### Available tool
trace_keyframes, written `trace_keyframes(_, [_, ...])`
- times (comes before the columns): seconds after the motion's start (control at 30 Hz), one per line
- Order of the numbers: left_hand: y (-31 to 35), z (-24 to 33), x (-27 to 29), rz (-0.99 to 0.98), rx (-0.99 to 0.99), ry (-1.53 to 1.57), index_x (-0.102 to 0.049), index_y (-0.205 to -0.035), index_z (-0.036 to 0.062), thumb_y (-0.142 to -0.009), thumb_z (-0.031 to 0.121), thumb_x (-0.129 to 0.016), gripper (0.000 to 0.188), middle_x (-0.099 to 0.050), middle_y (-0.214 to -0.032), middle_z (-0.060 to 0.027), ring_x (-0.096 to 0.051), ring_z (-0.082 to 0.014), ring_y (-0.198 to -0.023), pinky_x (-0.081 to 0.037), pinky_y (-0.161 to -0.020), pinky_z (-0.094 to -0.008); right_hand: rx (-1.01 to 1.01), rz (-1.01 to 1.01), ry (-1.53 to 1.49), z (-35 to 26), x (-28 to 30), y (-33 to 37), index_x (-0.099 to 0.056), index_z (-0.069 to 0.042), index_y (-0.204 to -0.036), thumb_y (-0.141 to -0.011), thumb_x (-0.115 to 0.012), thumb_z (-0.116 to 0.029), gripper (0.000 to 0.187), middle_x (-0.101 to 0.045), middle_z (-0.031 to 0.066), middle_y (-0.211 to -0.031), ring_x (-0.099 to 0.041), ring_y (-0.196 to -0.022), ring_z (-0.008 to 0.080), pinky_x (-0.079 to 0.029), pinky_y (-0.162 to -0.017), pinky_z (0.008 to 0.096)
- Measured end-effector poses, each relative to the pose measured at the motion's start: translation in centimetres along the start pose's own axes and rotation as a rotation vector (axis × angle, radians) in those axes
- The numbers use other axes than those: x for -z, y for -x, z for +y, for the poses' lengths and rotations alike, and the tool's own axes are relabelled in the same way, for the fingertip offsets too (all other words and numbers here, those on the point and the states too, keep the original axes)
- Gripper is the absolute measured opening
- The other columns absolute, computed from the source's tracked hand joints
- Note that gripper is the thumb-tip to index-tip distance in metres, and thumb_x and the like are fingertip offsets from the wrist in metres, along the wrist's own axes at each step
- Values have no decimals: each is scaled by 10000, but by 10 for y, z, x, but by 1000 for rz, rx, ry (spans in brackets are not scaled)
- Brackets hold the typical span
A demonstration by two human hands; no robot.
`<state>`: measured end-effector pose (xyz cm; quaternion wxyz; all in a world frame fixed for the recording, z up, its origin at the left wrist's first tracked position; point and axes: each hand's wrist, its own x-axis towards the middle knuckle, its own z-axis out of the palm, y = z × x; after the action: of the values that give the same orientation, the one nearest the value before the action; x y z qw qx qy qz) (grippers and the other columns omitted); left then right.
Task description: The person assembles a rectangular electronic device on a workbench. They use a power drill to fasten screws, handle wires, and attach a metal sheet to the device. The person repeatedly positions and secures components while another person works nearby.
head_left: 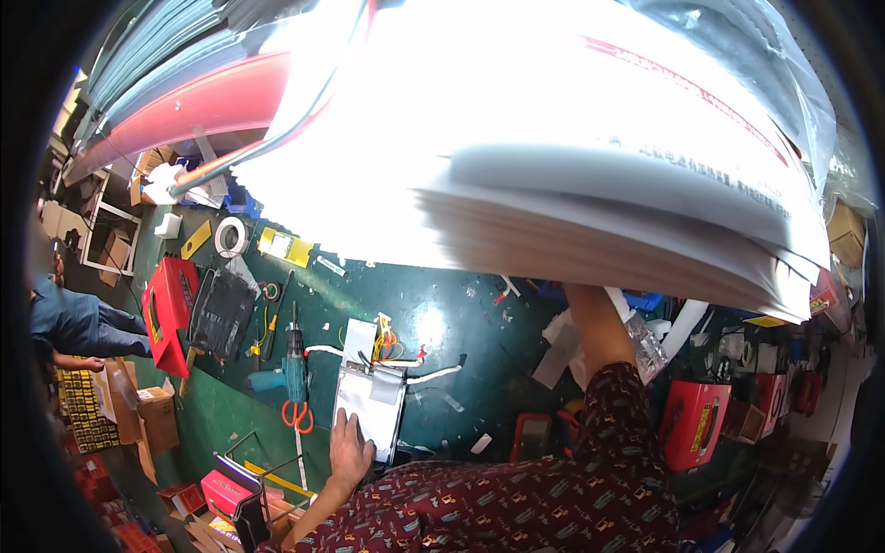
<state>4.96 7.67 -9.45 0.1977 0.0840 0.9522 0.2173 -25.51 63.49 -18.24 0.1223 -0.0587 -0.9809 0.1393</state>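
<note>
My left hand (350,450) lies with its fingers extended on a flat white rectangular unit (380,415) with dark edges. White-sleeved leads and a cluster of thin yellow and red wires (391,337) come from its far end. My right forearm (604,336) reaches away from me under a thick stack of white printed sheets (627,184). That stack hides my right hand, so what its fingers do does not show. The sheets hang very close to the view and are partly overexposed.
On the green table (461,323), a teal power screwdriver (293,346), orange-handled scissors (297,415) and a white tape roll (230,237) lie to the left. Red cases (169,313) stand on both sides. A person in dark clothes (78,313) is at the far left.
</note>
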Motion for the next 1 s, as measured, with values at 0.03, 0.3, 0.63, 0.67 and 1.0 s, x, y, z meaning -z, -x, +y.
trace_keyframes(0.03, [2, -1, -1, 7, -7, 2, -439, -1445, -69, -804, 112, -750, 735, -310, -1576, -333, -418, -513, -1342, -376, -1136, -516, 22, 20, -17, -11, -6, 2, -525, -60, -1422, -893, -652, -454, 672, -454, 222, -1503, -402, -1417, 417, -312, -1159, 586])
trace_keyframes(0.3, [3, 3, 2, 3, 42, 14, -452, -1438, -57, -784, 118, -779, 752, -313, -1581, -324, -419, -505, -1348, -370, -1146, -512, 138, 96, -25, -59, -65, -11, -548, -58, -1395, -919, -615, -414, 599, -487, 221, -1474, -433, -1391, 413, -336, -1147, 570])
trace_keyframes(0.63, [3, 0, -4, 9, 54, 51, -449, -1454, -45, -795, 134, -777, 757, -300, -1598, -313, -402, -495, -1376, -355, -1160, -510, 142, 130, 11, -66, -88, -23, -577, -56, -1361, -951, -570, -365, 514, -528, 219, -1437, -472, -1360, 408, -365, -1133, 550])
trace_keyframes(0.67, [3, -3, -4, 7, 51, 48, -446, -1456, -45, -794, 137, -779, 764, -297, -1599, -316, -400, -496, -1378, -353, -1162, -508, 141, 132, 12, -67, -91, -26, -580, -56, -1358, -954, -565, -360, 506, -532, 219, -1433, -476, -1357, 408, -368, -1132, 548])
trace_keyframes(1.0, [2, -1, -6, 0, 56, 36, -426, -1476, -33, -789, 144, -786, 795, -297, -1602, -306, -384, -487, -1395, -340, -1172, -511, 132, 175, 21, -71, -104, -42, -608, -54, -1324, -987, -520, -311, 434, -573, 218, -1396, -514, -1325, 403, -397, -1117, 528])
